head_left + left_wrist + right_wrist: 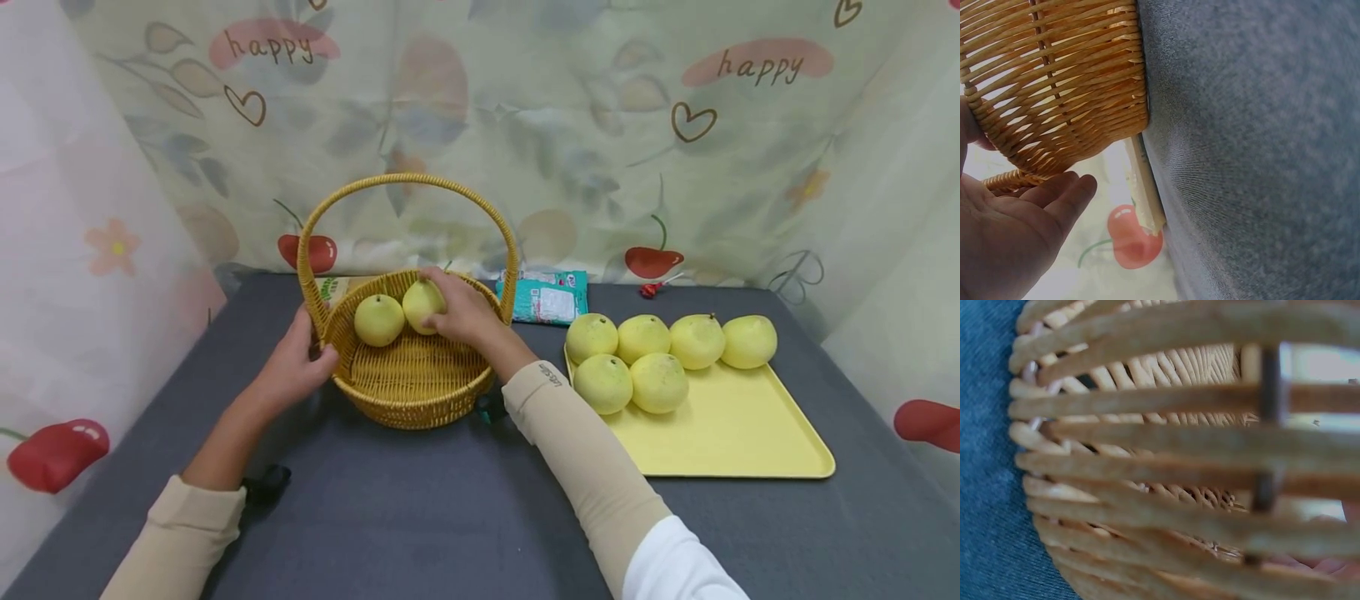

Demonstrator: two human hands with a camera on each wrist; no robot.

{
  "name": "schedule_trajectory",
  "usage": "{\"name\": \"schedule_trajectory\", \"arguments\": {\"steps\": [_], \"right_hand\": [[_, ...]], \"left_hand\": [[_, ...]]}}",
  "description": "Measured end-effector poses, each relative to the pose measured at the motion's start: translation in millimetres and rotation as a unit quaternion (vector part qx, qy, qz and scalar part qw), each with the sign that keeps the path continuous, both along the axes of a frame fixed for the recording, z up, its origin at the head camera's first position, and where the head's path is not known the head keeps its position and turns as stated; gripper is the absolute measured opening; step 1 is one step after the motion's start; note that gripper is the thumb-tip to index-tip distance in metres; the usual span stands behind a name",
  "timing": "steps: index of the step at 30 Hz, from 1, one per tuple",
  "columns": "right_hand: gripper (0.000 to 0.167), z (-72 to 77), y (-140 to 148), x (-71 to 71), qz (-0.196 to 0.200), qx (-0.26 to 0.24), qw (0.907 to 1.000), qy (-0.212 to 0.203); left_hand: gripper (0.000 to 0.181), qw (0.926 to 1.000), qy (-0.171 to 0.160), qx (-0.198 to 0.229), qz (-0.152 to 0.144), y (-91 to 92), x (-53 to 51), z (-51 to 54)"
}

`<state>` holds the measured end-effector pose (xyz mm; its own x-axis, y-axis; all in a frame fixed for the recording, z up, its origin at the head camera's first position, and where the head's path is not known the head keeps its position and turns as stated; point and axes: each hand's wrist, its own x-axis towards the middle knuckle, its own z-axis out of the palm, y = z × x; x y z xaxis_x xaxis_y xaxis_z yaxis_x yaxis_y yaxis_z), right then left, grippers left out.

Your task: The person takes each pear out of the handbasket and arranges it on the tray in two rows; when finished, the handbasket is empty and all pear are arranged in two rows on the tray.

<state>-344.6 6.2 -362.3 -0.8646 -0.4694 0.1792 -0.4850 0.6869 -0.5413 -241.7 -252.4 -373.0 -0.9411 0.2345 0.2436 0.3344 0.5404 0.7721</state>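
Observation:
A woven wicker basket (412, 408) with a tall arched handle stands on the dark cloth. At its left side, my left hand (300, 367) holds the rim by the foot of the handle, thumb toward me. In the left wrist view the left hand (1016, 231) is against the weave and handle. Inside the basket, my right hand (468, 312) grips a round yellow-green pear (422, 304) near the back wall. Another pear (378, 321) lies just left of it. The right wrist view shows the basket's slats (1147, 444) up close, mostly hiding that hand.
A yellow tray (750, 433) at the right bears several more pears (660, 383). Behind the basket lie a teal packet (543, 297) and a pale packet (333, 288). A small red-wrapped item (651, 290) lies at the back. A printed curtain (555, 108) encloses the table.

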Motion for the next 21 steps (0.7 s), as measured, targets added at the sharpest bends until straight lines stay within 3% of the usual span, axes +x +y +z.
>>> {"name": "schedule_trajectory", "arguments": {"steps": [21], "right_hand": [[0.063, 10.1, 7, 11.5, -0.002, -0.005, 1.0000, -0.006]], "left_hand": [[0.078, 0.9999, -0.005, 0.012, -0.004, 0.7, -0.5, -0.1]]}}
